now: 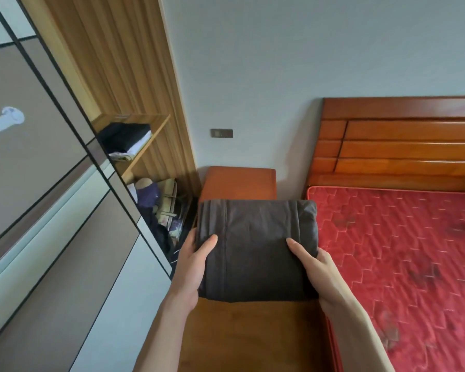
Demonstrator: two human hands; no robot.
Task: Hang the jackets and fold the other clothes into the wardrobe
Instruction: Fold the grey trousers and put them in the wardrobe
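Squarely between left hand (192, 260) and right hand (316, 267), folded dark garment (255, 251)

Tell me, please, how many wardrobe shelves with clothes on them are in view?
2: the upper shelf carries a folded stack, and the lower compartment holds a loose heap. The sliding door may hide more.

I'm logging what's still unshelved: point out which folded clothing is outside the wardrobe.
The dark grey folded garment, gripped by both hands above the wooden surface; the black-and-white folded stack already sits on the wardrobe shelf.
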